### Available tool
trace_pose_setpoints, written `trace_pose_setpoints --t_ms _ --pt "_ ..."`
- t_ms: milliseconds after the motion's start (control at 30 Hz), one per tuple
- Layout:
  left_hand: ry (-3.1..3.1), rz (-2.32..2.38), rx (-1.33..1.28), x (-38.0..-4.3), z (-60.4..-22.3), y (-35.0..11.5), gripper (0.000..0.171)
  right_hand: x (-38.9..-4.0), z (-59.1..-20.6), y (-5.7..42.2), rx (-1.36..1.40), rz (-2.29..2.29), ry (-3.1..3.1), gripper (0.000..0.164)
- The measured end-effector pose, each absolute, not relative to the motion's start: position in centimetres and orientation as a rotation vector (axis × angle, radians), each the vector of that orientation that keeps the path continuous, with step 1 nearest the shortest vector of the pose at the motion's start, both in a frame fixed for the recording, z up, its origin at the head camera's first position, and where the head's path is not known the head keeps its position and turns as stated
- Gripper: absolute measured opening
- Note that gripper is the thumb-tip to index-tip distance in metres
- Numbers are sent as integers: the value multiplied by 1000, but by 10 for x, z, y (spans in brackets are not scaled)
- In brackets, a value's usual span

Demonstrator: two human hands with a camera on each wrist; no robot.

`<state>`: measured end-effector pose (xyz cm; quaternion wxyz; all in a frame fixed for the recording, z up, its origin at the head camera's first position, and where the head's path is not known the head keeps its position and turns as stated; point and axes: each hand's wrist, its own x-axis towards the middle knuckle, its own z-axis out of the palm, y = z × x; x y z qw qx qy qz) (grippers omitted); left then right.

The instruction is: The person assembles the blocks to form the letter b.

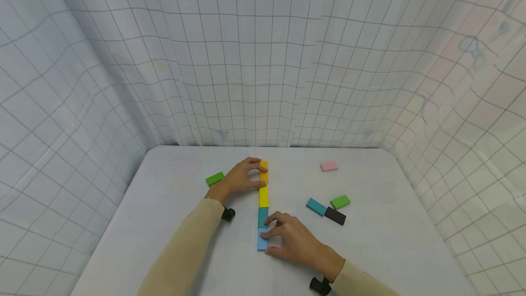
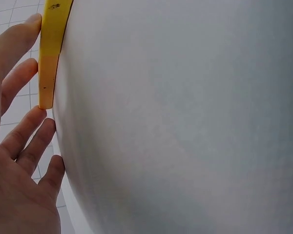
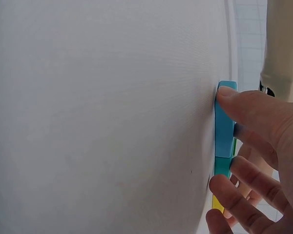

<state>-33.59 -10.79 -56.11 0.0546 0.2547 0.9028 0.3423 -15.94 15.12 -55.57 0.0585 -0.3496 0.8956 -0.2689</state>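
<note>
A straight row of flat blocks runs away from me: a light blue block [image 1: 262, 245] nearest, then a teal block [image 1: 261, 216], a yellow block [image 1: 264, 198] and an orange-yellow block [image 1: 264, 177] at the far end. My left hand [image 1: 238, 177] reaches over from the left. Its thumb touches the yellow block [image 2: 56, 29]; its other fingertips lie at the orange-yellow block [image 2: 47, 78] and its end. From the right, my right hand [image 1: 297, 243] rests loosely bent fingers along the near blocks. In the right wrist view, its thumb presses the light blue block's side [image 3: 224, 126].
A green block [image 1: 215, 178] lies left of the row, beside my left wrist. To the right are a teal block [image 1: 316, 207] touching a black block [image 1: 335, 216], another green block [image 1: 340, 202] and a pink block [image 1: 329, 166]. Grid-patterned curtains [image 1: 255, 58] surround the white table [image 1: 378, 241].
</note>
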Motion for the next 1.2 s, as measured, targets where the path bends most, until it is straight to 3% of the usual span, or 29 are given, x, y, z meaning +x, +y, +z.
trace_pose_setpoints --t_ms 567,867,1200 --pt "2730 981 755 -334 -554 -107 46 -160 -556 151 -1047 -821 2707 40" --pt "2760 999 854 -348 -581 -113 52 -159 -555 150 -1035 -807 2714 39" --pt "2711 958 738 -325 -549 -105 47 -158 -555 150 -1053 -800 2727 39"
